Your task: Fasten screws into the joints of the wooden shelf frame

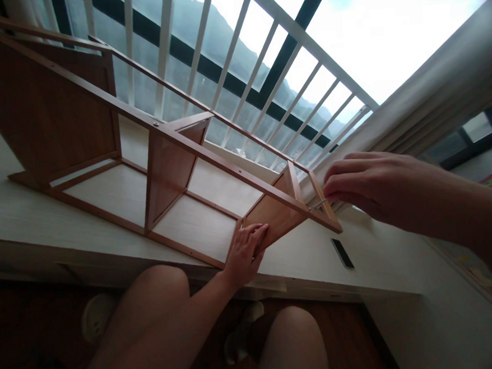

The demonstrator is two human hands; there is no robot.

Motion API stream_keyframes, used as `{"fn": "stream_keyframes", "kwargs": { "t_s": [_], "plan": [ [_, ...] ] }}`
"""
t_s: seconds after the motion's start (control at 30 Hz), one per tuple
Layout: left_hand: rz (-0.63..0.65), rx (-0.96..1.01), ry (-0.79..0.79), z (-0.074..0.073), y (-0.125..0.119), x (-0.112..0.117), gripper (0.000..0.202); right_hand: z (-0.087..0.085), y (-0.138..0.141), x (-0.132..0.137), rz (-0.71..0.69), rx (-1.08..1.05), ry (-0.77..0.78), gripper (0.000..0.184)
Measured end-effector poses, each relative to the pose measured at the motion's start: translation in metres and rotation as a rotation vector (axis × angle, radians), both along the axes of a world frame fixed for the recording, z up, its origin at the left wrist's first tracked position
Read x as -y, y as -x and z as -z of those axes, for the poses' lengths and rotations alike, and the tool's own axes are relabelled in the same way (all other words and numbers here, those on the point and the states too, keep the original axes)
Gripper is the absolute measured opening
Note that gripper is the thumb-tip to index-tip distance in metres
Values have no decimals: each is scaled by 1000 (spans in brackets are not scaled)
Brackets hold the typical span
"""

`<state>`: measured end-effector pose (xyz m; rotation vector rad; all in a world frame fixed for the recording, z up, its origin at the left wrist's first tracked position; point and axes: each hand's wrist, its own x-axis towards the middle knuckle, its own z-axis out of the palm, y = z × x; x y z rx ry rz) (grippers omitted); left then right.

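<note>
A brown wooden shelf frame (172, 156) lies on its side on a white window ledge (16, 212). My left hand (244, 252) rests flat on the frame's near end panel, fingers stretched out against the wood. My right hand (364, 184) reaches in from the right with fingers pinched on a thin metal tool (319, 204), whose tip meets the frame's end rail. My bare knees show below the ledge.
A dark phone (342, 253) lies on the ledge just right of the frame. White window bars (236, 44) rise behind the frame. A curtain (433, 87) hangs at the right. Dark wooden floor lies below, with slippers between my legs.
</note>
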<state>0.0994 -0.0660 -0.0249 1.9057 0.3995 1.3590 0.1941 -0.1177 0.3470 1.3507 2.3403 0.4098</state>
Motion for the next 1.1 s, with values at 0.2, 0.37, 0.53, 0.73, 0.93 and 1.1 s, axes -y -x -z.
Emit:
{"fn": "stream_keyframes", "kwargs": {
  "t_s": [0.2, 0.37, 0.53, 0.73, 0.93, 1.1],
  "plan": [
    [-1, -8, -2, -1, 1, 0, 66, 2, -1, 0, -49, -27, -22, 22],
    [4, -11, 5, -1, 1, 0, 67, 2, 3, -1, -82, 27, -11, 23],
    [13, -6, 7, -1, 2, 0, 67, 0, 2, -2, -183, 50, -14, 27],
    [8, -5, 4, -1, 1, 0, 67, 0, 2, -2, -229, 56, -20, 30],
    [13, -6, 4, -1, 1, 0, 67, 15, 9, -3, 265, -100, -86, 27],
    [10, -11, 3, -1, 1, 0, 67, 21, 13, -5, 486, -170, -108, 34]
  ]
}}
